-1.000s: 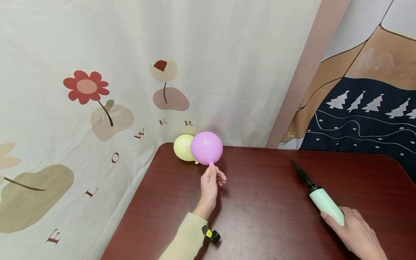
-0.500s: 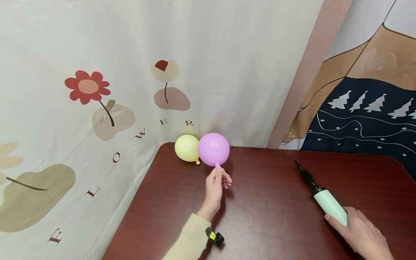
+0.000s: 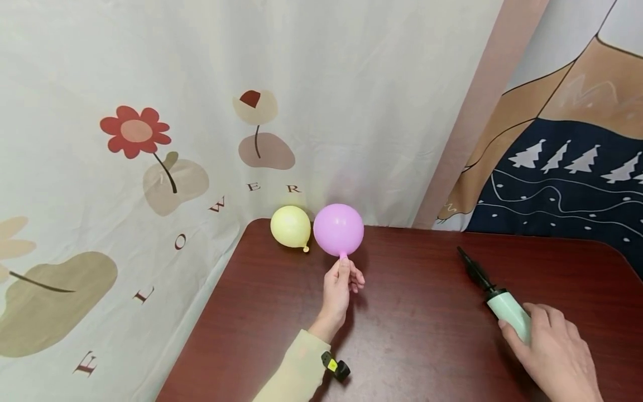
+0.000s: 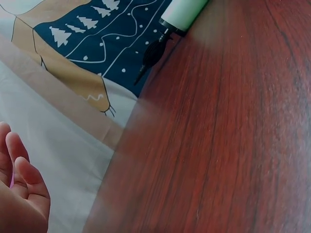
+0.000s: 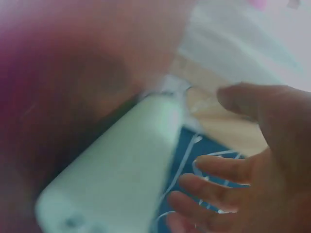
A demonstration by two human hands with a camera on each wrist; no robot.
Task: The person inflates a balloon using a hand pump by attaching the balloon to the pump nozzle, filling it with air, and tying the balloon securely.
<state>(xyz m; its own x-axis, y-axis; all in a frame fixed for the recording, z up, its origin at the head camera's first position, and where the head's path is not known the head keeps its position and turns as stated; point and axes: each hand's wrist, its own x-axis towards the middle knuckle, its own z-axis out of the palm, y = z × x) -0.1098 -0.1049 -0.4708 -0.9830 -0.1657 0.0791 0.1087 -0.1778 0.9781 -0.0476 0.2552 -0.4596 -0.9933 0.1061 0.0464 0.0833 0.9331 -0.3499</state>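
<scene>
Between thumb and fingers, my left hand [image 3: 337,290] pinches the neck of an inflated purple balloon [image 3: 339,229]. Just left of that stands a knotted yellow balloon [image 3: 290,226], its knot toward me. On the right lies a pale green hand pump [image 3: 509,315] with a black nozzle [image 3: 476,269] that points away to the left. My right hand [image 3: 560,346] is at the pump's near end, covering it in the head view. In the right wrist view the fingers [image 5: 218,167] are spread and apart from the blurred pump body [image 5: 114,170].
A dark red-brown wooden table [image 3: 402,324] carries everything. Behind and to the left hangs a pale curtain [image 3: 361,100] with flower prints and letters. A dark blue cloth [image 3: 567,190] with white trees hangs at the back right.
My left hand has moved a little right with the purple balloon, so the yellow balloon shows fully. My right hand has loosened from around the pump, its fingers now spread.
</scene>
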